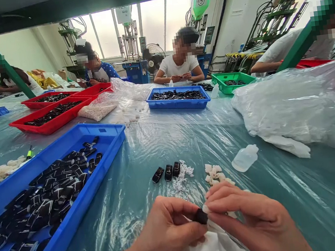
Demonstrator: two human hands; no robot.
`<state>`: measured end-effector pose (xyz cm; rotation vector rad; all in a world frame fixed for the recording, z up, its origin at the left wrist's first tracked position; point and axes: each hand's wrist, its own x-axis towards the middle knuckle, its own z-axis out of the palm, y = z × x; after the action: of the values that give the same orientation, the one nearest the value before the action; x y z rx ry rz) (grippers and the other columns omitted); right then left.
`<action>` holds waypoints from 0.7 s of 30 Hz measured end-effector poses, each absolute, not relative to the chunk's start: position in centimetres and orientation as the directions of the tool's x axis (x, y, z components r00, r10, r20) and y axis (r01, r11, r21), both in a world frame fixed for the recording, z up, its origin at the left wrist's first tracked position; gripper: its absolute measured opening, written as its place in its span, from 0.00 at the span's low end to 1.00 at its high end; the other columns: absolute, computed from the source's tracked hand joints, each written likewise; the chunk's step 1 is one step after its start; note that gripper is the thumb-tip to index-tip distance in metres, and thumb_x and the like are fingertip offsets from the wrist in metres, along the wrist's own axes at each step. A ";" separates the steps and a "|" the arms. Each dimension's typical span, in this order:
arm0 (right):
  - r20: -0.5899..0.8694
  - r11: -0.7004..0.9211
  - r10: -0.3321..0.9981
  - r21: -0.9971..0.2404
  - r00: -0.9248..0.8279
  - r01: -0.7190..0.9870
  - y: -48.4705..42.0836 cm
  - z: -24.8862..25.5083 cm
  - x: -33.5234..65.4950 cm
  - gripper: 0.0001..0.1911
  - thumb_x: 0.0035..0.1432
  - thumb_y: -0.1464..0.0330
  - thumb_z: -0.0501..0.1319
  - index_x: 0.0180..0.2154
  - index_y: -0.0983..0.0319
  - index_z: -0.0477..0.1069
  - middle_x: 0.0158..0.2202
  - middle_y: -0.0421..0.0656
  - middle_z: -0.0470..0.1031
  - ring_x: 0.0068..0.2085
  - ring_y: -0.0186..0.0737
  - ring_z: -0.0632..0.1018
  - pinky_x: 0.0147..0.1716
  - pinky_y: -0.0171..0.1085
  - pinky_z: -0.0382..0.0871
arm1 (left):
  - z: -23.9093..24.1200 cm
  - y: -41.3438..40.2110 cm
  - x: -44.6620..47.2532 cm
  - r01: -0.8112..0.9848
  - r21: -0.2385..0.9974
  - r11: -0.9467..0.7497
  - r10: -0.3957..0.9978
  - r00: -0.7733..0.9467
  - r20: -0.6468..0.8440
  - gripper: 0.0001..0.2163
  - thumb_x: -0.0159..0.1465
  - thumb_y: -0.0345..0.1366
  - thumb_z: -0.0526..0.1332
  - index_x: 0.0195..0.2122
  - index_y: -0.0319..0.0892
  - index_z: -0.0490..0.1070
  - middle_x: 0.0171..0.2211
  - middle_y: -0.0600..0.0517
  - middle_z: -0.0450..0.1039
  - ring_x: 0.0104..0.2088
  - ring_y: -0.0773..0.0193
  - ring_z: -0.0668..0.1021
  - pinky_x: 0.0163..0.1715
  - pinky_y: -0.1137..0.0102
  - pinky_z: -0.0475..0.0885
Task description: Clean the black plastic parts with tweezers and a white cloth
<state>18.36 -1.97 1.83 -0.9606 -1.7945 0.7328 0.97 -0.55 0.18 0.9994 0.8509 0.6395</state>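
While your L hand (169, 225) pinches a boxy blk plastic-looking pc (201, 217), your R hand (251, 209) is by its end, can't tell R grip

Clear plastic film (156, 137) covers the surface (318, 212), glossy and wrinkled, with bright streaks of light on it. The large blue tray (109, 137) is smooth plastic with a soft sheen; the red tray (33, 129) and green tray (225, 87) look like similar plastic. The black pieces (46, 211) are hard-looking, glossy plastic with shiny pale edging, while the nearest black piece (200, 216) shows a duller side. The white cloth (215, 250) is matt and creased. The squeeze bottle (245, 158) is smooth, translucent plastic, the big bag (290, 106) thin, crinkled, shiny film. The green post (6, 66) looks like smooth painted metal
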 end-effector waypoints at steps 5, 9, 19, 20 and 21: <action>0.492 0.585 0.810 -0.710 -0.318 0.391 -1.9 1.4 18.3 0.08 0.53 0.77 0.60 0.30 0.58 0.74 0.26 0.38 0.75 0.31 0.36 0.75 0.34 0.36 0.70 | 0.4 -0.6 1.0 -0.038 0.924 0.381 0.791 0.531 -0.304 0.06 0.50 0.28 0.62 0.29 0.35 0.76 0.20 0.53 0.69 0.20 0.73 0.68 0.23 0.78 0.62; 0.535 0.628 0.778 -0.647 -0.328 0.433 -2.0 1.2 18.3 0.08 0.53 0.78 0.61 0.29 0.59 0.73 0.27 0.38 0.75 0.32 0.35 0.75 0.34 0.36 0.69 | 0.2 -0.4 1.0 -0.025 0.935 0.355 0.807 0.512 -0.293 0.06 0.50 0.29 0.62 0.28 0.34 0.76 0.19 0.53 0.69 0.20 0.73 0.68 0.22 0.77 0.63; 0.504 0.633 0.774 -0.641 -0.383 0.435 -1.9 1.0 18.3 0.11 0.54 0.78 0.59 0.35 0.58 0.73 0.31 0.39 0.75 0.34 0.36 0.74 0.34 0.37 0.70 | -0.1 -0.6 1.0 -0.021 0.934 0.358 0.815 0.496 -0.301 0.05 0.49 0.27 0.61 0.26 0.34 0.75 0.16 0.55 0.65 0.18 0.73 0.66 0.20 0.77 0.61; 0.505 0.635 0.772 -0.643 -0.386 0.428 -1.9 0.9 18.3 0.11 0.54 0.78 0.59 0.36 0.57 0.73 0.31 0.39 0.75 0.35 0.36 0.74 0.34 0.37 0.70 | -0.1 -0.6 0.9 -0.019 0.933 0.360 0.813 0.497 -0.304 0.05 0.49 0.27 0.61 0.26 0.34 0.75 0.15 0.56 0.64 0.18 0.74 0.65 0.20 0.77 0.60; 0.507 0.637 0.770 -0.646 -0.388 0.421 -1.9 0.9 18.4 0.12 0.54 0.79 0.59 0.36 0.57 0.73 0.31 0.39 0.74 0.35 0.36 0.74 0.34 0.37 0.70 | -0.1 -0.5 0.9 -0.019 0.932 0.361 0.811 0.499 -0.304 0.05 0.48 0.27 0.60 0.25 0.34 0.75 0.15 0.56 0.64 0.17 0.74 0.65 0.20 0.77 0.60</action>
<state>18.37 -1.88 0.90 -0.9304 -2.0268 0.5332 0.91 -0.54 -0.10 1.0744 0.9030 0.6407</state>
